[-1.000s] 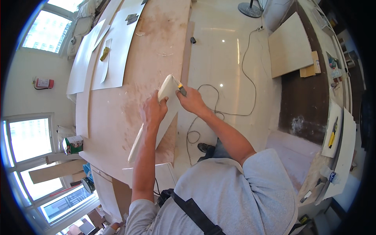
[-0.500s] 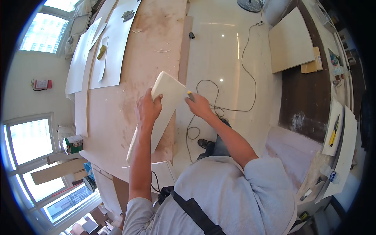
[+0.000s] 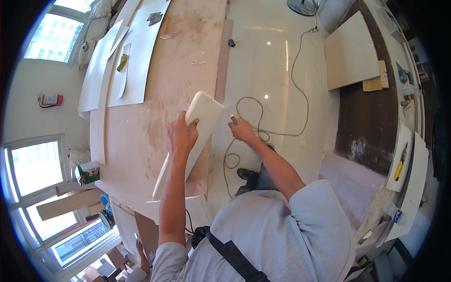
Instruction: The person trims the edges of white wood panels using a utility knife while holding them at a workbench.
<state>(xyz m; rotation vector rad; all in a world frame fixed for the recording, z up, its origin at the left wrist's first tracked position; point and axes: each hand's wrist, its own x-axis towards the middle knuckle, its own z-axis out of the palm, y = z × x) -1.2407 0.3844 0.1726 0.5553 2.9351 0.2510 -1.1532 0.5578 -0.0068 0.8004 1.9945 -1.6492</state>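
My left hand grips a long cream-white board by its left edge, thumb on the face and fingers behind. The board is tilted over the right edge of the pinkish-brown worktable, its rounded upper corner pointing away from me. Closed around a slim hand tool with a grey-and-yellow handle, my right hand is just right of the board. The tool's thin tip points up and left, a small gap from the board's edge. Its exact kind is too small to make out.
White sheets lie on the table's far left. A looped cable runs across the floor on the right. A yellow-and-black cutter rests on the right-hand ledge. At the lower left another person's hand shows.
My right hand and its tool have drawn back from the board's edge, down and slightly right. My left hand and the board have shifted slightly toward me. Another person's hand now shows at lower left.
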